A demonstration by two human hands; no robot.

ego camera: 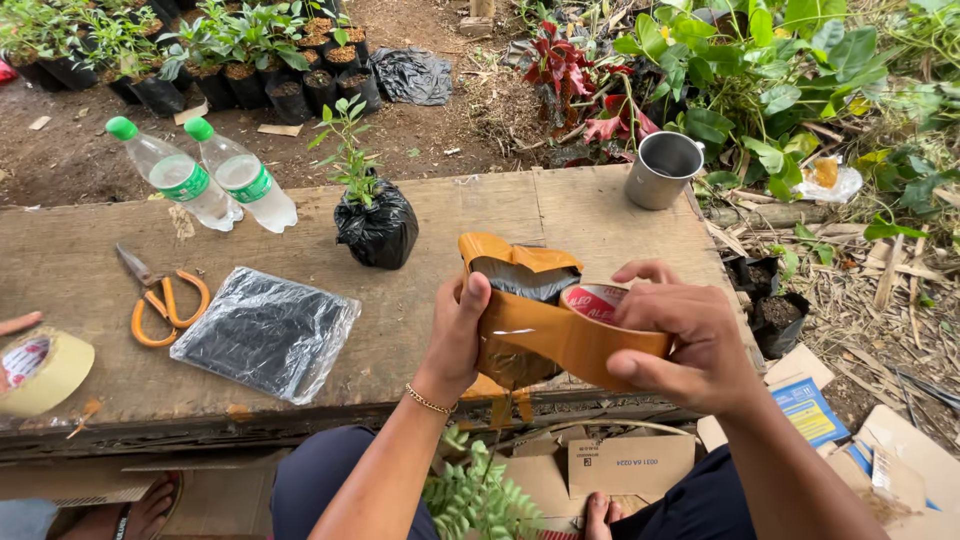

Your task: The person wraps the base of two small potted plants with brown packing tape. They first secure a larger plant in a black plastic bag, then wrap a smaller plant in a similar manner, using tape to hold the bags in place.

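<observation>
Left hand: my left hand (458,335) sits at lower centre of the frame, fingers closed around a black bag half wrapped in brown tape (520,310), thumb pressed on its left side.
Right hand: my right hand (690,340) is just right of it, clamped on one roll of brown tape (600,325), the strip running across the bag's front.
Hands together: close to each other, both on the same bundle, held just above the near edge of the wooden table (90,260).
Bottles: I count two clear plastic bottles (205,180) with green caps, lying side by side at upper left.
Scissors: one pair, orange-handled scissors (160,300), at left of the table.
Flat bags: one stack of black bags in a clear sleeve (265,332), just right of the scissors.
Potted seedling: one small plant in a black bag (372,215), at table centre, behind my hands.
Cup: one metal cup (662,168) on the far right corner.
Second roll: one pale tape roll (40,370) at the left edge.
Ground pots: a row of black nursery bags (250,85) at upper left; I cannot count them exactly.
</observation>
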